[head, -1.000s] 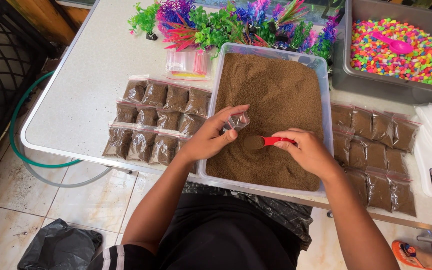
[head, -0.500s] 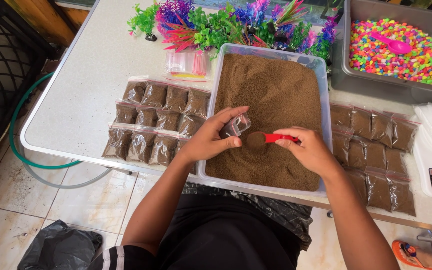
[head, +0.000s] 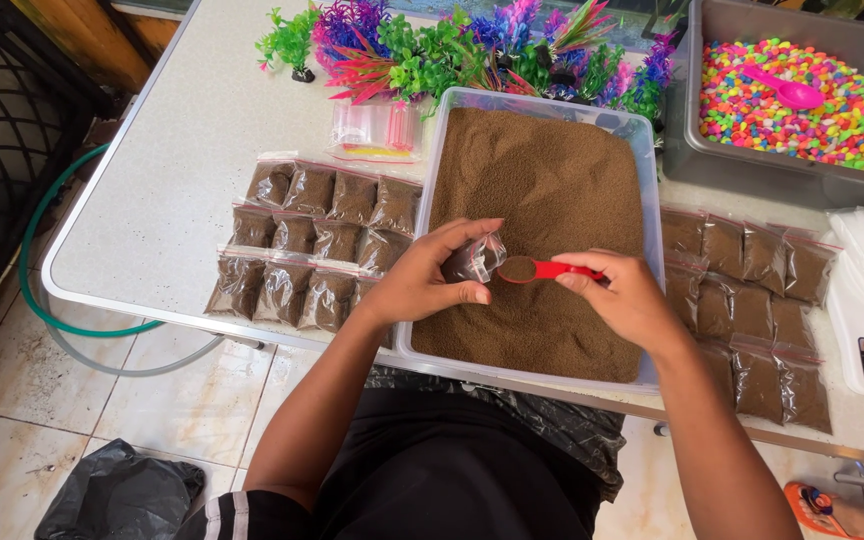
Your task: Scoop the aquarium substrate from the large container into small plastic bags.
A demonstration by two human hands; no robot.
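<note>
Left hand [head: 422, 285] pinches a small clear bag [head: 474, 258], mouth facing right. Right hand [head: 627, 295] grips a red scoop [head: 542, 270] of brown granules; its handle runs sideways and its bowl is right at the bag's opening, above the clear tub [head: 652, 180]. Half a second ago the scoop sat slightly further right.

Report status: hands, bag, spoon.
Left hand holds small clear bag open. Right hand holds red spoon, loaded, at bag mouth. Both over tub of brown granules; nothing between.

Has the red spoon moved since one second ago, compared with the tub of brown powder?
Yes. The red spoon rose out of the powder and went slightly toward the far rim of the tub, up to the small bag.
</note>
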